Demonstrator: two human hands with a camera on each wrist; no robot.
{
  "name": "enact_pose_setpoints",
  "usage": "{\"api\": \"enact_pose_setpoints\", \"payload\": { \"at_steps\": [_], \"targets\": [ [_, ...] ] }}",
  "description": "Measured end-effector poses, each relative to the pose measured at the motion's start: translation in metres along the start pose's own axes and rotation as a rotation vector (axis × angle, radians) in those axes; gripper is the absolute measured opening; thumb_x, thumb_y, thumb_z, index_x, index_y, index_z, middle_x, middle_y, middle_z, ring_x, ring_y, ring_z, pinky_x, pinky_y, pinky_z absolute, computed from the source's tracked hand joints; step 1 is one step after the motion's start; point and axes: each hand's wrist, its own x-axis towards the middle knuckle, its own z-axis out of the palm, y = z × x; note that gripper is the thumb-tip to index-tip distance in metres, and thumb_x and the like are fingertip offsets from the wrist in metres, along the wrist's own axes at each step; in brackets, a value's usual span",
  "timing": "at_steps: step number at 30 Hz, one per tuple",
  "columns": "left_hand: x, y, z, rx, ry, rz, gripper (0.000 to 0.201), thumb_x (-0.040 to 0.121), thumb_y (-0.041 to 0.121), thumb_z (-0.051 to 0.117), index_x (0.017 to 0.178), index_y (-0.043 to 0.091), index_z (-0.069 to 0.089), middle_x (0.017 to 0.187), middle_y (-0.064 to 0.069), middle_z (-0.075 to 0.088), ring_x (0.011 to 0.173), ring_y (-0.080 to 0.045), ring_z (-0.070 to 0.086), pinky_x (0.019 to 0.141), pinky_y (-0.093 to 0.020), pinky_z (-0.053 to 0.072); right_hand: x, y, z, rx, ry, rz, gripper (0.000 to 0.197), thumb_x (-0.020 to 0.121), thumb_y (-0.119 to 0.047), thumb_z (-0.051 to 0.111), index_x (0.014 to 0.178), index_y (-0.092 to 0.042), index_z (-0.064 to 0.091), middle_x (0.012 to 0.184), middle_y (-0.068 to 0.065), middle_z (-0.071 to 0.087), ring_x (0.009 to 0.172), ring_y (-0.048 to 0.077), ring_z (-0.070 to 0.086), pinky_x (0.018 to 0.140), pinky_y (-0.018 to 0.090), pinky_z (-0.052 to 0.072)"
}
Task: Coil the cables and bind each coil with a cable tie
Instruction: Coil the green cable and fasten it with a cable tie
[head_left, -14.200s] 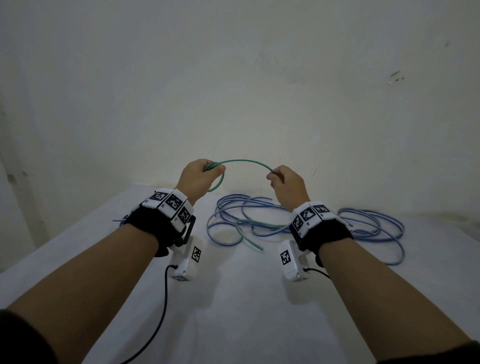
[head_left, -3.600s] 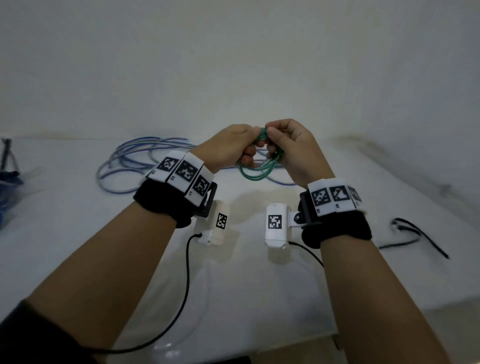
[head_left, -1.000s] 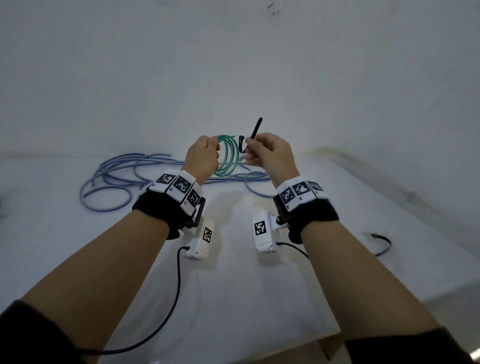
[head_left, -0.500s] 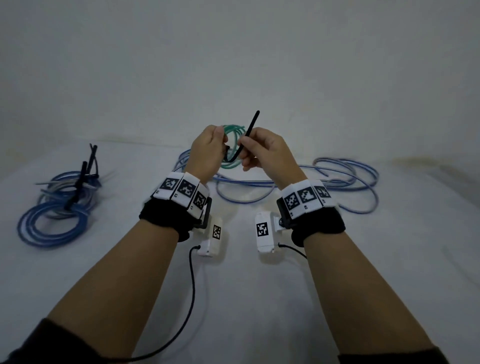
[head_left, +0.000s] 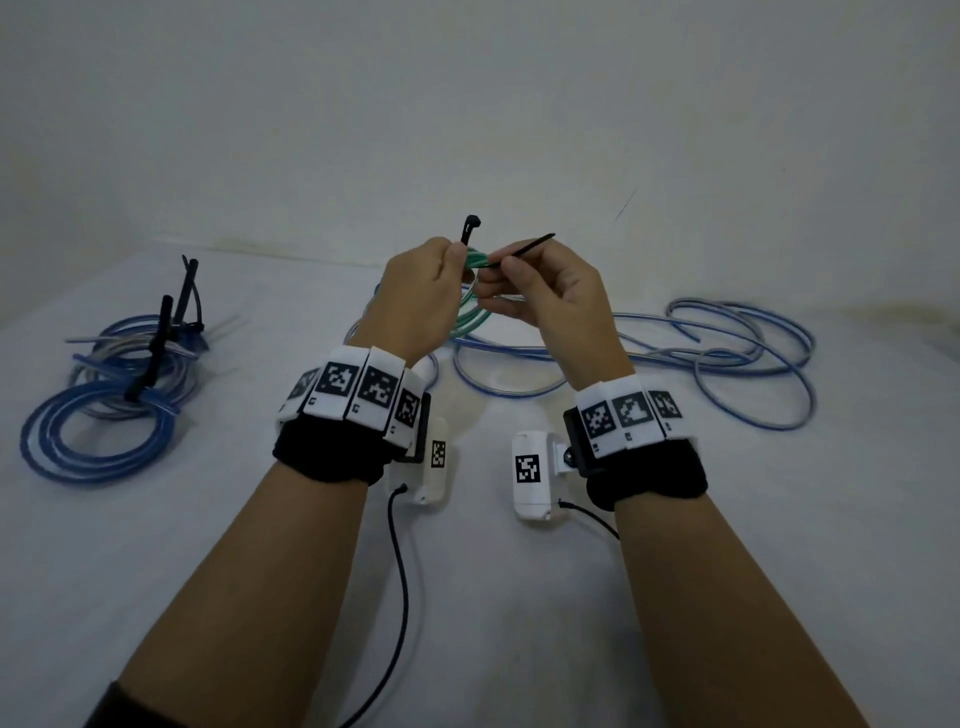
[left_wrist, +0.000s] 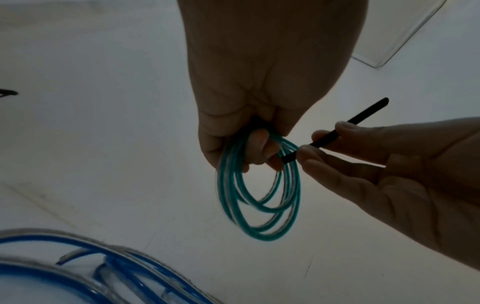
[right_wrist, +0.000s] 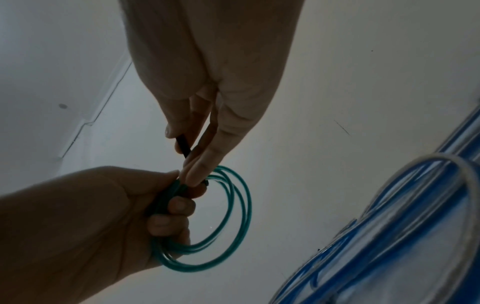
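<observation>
We held the green coil (head_left: 470, 306) up over the table (head_left: 519, 649) in our left hand (head_left: 415, 296), fingers curled round its bunched top, and the same hand pinned the head end of the black cable tie (head_left: 470, 228) upright against the strands. Our right hand (head_left: 550, 296) pinched the tie's free tail between thumb and fingertips just beside the coil, the tip pointing away from it to the right. The tie was not yet closed, and we judged that the main risk: if the left fingers eased, the springy loops could fan out and the tie slip off the bundle before the tail reached the head. A tail fed in at an angle, or wrong face up, would probably jam or fail to catch, and in the left wrist view the loops already hung a little apart below the coil's gripped top, so one strand might escape the band. Behind the coil a loose blue cable (head_left: 727, 353) sprawled uncoiled on the table; well to the coil's left lay blue coils already tied (head_left: 104, 405).
</observation>
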Motion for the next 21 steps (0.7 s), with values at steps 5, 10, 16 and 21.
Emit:
{"api": "enact_pose_setpoints", "payload": {
  "at_steps": [5,10,16,21],
  "targets": [
    [0.0006,-0.0061,-0.0022,0.004,-0.008,0.023,0.036,0.102,0.025,0.030,0.099,0.003,0.058,0.085,-0.008,0.058,0.080,-0.021,0.052,0.065,-0.026,0.031,-0.0017,-0.0010,0.0023,0.032,0.006,0.005,0.021,0.100,-0.011,0.041,0.096,-0.002,0.060,0.082,0.017,0.062,0.074,0.020,0.065,0.075,0.034,0.058],
    [0.0000,-0.0094,-0.0026,-0.074,-0.010,0.049,0.018,0.100,0.020,0.038,0.098,0.012,0.054,0.086,-0.001,0.056,0.078,-0.015,0.049,0.059,-0.014,0.034,-0.0021,-0.0047,0.0055,-0.027,0.051,0.012,0.029,0.100,-0.018,0.044,0.086,-0.002,0.064,0.075,0.007,0.059,0.059,0.014,0.054,0.057,0.026,0.051],
    [-0.0007,-0.0078,-0.0012,-0.081,-0.005,0.059,0.012,0.097,0.022,0.046,0.088,0.014,0.047,0.072,0.011,0.048,0.065,-0.001,0.045,0.056,-0.009,0.033,-0.0020,-0.0087,0.0027,0.030,0.047,0.096,0.006,0.095,-0.009,0.053,0.090,-0.010,0.057,0.072,0.008,0.061,0.049,0.013,0.054,0.050,0.023,0.047],
    [-0.0001,-0.0033,-0.0036,-0.092,0.017,0.093,0.012,0.095,0.016,0.049,0.089,0.010,0.056,0.078,0.002,0.057,0.071,-0.009,0.051,0.058,-0.006,0.035,-0.0018,-0.0079,0.0053,-0.051,0.023,0.151,0.015,0.094,-0.006,0.053,0.079,-0.008,0.055,0.063,0.010,0.054,0.044,0.013,0.039,0.044,0.022,0.033]
  ]
}}
